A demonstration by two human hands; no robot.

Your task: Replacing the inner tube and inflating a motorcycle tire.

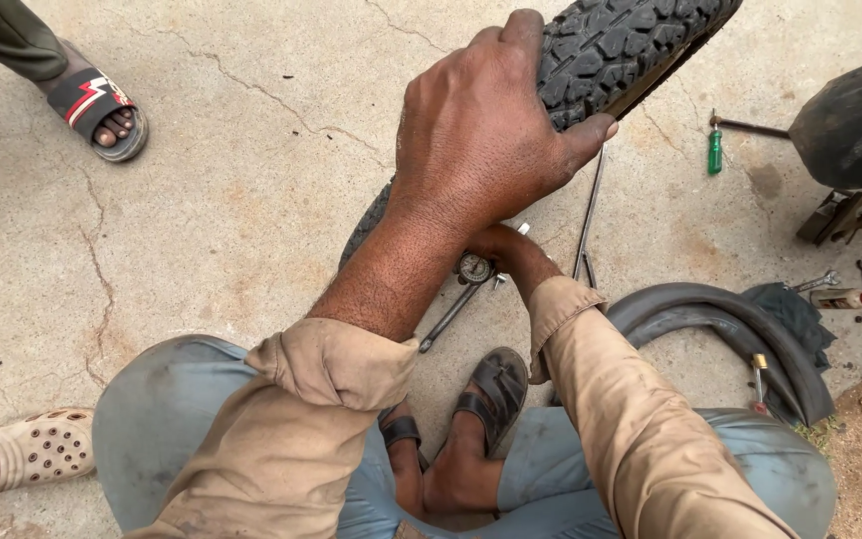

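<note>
The knobby black tyre (611, 50) stands on bare concrete, the left hand (481, 130) clamped over its tread. Below that grip the right hand (511, 250) is mostly hidden; its hold cannot be told. An inner tube (720, 319) lies right, open floor left.

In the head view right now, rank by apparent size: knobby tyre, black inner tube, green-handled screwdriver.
1. Knobby tyre, though partly hidden by the left hand and nearer the camera.
2. Black inner tube.
3. Green-handled screwdriver, clearly smallest.
</note>
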